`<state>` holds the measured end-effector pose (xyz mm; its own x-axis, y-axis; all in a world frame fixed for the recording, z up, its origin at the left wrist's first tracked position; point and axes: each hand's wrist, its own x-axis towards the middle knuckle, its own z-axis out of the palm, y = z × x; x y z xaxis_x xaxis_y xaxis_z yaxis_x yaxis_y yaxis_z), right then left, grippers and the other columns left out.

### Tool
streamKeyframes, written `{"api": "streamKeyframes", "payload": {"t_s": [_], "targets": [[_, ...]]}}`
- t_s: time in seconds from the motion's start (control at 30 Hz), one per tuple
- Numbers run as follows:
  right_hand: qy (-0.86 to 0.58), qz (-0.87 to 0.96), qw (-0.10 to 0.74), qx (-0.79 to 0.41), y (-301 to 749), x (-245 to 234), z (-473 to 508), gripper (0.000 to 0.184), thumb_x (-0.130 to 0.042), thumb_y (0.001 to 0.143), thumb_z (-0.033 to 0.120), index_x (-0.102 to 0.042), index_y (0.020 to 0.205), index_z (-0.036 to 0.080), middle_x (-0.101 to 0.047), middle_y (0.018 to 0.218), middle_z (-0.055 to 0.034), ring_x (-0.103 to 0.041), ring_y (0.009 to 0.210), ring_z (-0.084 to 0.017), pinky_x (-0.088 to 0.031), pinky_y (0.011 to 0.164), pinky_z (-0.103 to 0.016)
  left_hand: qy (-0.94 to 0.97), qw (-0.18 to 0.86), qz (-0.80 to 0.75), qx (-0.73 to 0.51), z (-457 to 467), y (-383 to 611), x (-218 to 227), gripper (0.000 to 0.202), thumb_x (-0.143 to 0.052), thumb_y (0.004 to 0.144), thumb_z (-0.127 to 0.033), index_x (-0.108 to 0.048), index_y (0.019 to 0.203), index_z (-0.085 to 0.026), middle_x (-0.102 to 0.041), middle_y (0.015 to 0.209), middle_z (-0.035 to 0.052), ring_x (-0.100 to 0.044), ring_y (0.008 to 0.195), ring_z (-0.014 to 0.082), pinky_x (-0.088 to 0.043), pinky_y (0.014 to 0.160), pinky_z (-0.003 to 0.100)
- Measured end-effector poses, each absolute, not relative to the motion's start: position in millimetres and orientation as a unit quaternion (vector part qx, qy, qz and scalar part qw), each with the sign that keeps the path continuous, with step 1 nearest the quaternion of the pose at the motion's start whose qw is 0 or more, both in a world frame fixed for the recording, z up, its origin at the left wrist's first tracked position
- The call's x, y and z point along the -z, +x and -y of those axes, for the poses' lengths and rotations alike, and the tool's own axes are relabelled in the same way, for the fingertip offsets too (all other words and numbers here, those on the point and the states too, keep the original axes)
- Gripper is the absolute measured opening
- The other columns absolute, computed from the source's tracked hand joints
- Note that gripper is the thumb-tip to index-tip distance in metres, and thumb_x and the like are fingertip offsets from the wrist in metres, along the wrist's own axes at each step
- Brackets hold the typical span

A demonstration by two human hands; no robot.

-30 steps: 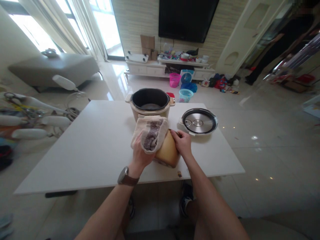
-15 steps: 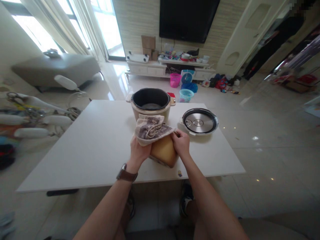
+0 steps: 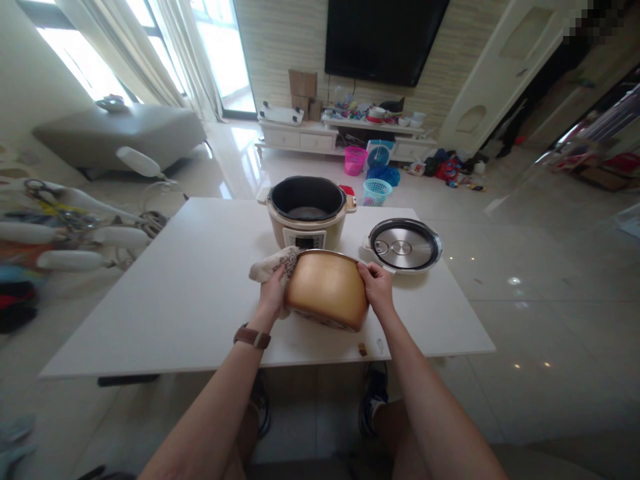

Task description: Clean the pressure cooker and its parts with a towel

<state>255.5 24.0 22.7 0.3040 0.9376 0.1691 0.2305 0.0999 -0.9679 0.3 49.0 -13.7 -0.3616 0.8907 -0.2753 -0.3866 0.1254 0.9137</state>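
Note:
A gold inner pot (image 3: 327, 287) is tilted over the front part of the white table, its opening turned away from me so its outer wall shows. My left hand (image 3: 273, 290) grips a patterned cloth (image 3: 273, 265) against the pot's left side. On the right, my right hand (image 3: 377, 287) pinches the pot's rim. Just behind stands the electric cooker (image 3: 307, 223), lidless, its dark inside visible and a control panel on its front. The cooker's round lid (image 3: 406, 245) lies upside down to the right.
The white table (image 3: 200, 300) carries these things; small stickers (image 3: 363, 349) mark its front edge. Beyond it are a blue basket (image 3: 376, 192), a pink basket (image 3: 355, 160) and a cluttered TV cabinet (image 3: 320, 139). A white-armed stand (image 3: 95, 237) is at the left.
The cloth has moved from over the pot's top to its left side. The pot has turned, showing more outer wall, and the cooker's panel is uncovered. The view has shifted slightly.

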Motion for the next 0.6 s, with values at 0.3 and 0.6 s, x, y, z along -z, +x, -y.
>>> {"api": "streamKeyframes", "payload": {"t_s": [0.3,0.6], "targets": [[-0.558,0.544,0.547,-0.304,249,-32,-21,0.042,-0.061,0.088,0.061,-0.059,0.071,0.022,-0.052,0.069,0.0014,-0.046,0.071,-0.017,-0.035,0.067,-0.031,0.504,0.32,-0.522,-0.609,-20,4,-13,0.049,-0.084,0.085,-0.035,-0.072,0.13,-0.022,-0.07,0.145,0.0102,-0.055,0.148,0.0293,-0.027,0.134,0.047],[-0.602,0.474,0.568,-0.3,248,-26,-21,0.063,-0.074,0.079,0.074,-0.039,0.059,0.025,-0.031,0.061,0.0065,-0.03,0.063,-0.012,-0.024,0.059,-0.029,0.402,0.4,-0.536,-0.626,-26,11,-11,0.033,-0.08,0.087,-0.027,-0.075,0.119,-0.022,-0.073,0.139,0.0086,-0.06,0.143,0.0268,-0.033,0.132,0.044]]}}
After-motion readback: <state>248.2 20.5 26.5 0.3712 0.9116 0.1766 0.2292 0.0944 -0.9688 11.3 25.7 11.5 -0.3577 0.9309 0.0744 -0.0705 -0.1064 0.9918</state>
